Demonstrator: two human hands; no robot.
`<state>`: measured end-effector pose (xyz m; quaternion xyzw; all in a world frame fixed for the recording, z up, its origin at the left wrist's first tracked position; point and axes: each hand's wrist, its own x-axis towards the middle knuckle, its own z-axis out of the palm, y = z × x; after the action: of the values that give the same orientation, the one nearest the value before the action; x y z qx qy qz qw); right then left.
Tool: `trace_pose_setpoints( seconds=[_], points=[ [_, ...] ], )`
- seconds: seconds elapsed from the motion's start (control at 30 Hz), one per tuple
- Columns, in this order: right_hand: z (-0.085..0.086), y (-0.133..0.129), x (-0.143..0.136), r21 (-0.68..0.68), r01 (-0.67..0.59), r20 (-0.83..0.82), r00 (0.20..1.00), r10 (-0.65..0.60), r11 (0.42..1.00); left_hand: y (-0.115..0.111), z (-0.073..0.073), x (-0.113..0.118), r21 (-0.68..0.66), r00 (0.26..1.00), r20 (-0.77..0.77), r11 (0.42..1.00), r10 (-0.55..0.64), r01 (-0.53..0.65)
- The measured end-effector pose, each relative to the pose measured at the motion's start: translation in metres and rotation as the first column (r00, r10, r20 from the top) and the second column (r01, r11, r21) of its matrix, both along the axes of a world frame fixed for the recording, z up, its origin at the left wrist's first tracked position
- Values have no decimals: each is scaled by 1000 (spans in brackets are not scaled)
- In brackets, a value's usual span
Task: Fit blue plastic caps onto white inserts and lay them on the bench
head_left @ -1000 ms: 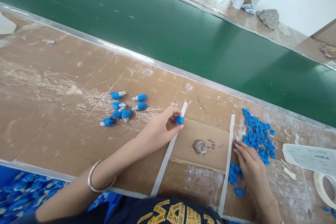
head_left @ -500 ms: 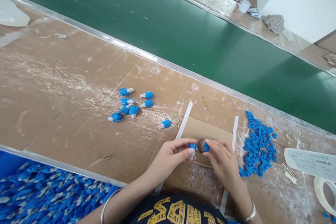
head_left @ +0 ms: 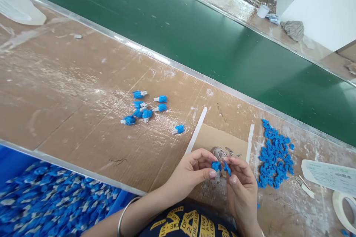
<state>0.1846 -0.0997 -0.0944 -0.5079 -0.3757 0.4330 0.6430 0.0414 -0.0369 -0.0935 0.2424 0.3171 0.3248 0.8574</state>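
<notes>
My left hand (head_left: 196, 168) pinches a small blue plastic part with a pale stem (head_left: 216, 166) in front of my body. A separate flat blue piece (head_left: 227, 168) is between the fingertips of my right hand (head_left: 241, 183), close beside the first part. Just beyond my fingers stands a small round container (head_left: 218, 152) that looks clear or metallic, with several small shiny bits (head_left: 229, 151) beside it on a cardboard sheet (head_left: 222, 135). To the right lies a heap of loose blue pieces (head_left: 275, 155). Left of my hands are several blue parts with pale stems (head_left: 146, 114).
A green conveyor belt (head_left: 178, 33) runs beyond the cardboard-covered table (head_left: 83, 81). At lower left a blue bin (head_left: 12, 155) holds many blue-and-pale parts. White tape strips (head_left: 196, 131) flank the cardboard sheet. On the right are a printed card (head_left: 328, 172), tweezers-like tool (head_left: 306, 187) and tape roll (head_left: 340, 207).
My right hand has drawn back from the round container, uncovering it, and now holds a flat blue piece near the part in my left hand. The view has shifted slightly.
</notes>
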Motion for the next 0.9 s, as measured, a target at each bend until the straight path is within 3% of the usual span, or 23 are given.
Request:
trace_pose_setpoints(
  seconds=[0.13,0.33,0.43,0.53,0.63,0.73,0.8,0.83,0.9],
  points=[
    [-3,-2,-1,24,-9,49,999,8,1000,-1,1,-1,-3,1000,29,1000,3,-3],
    [-3,-5,-1,137,-4,403,914,-52,991,-5,5,-1,-27,999,18,999,44,-43],
    [-3,-10,1,235,-87,591,803,-72,968,-7,5,0,-43,997,16,996,74,-73],
    [-2,-14,7,239,-238,761,649,-30,941,-7,3,0,-42,995,-16,994,101,-102],
    [6,-6,20,131,-402,887,456,74,906,-4,0,-3,26,990,-60,992,124,-123],
    [31,17,37,-4,-555,932,300,204,832,1,-4,-11,239,984,-139,968,115,-80],
    [54,32,47,-15,-643,925,282,255,766,4,-9,-17,503,926,-325,864,190,-1],
    [65,36,52,9,-675,917,300,263,738,6,-13,-20,648,844,-444,758,301,71],
    [83,39,59,81,-699,904,351,242,710,9,-23,-24,808,536,-585,493,609,322]
  ],
)
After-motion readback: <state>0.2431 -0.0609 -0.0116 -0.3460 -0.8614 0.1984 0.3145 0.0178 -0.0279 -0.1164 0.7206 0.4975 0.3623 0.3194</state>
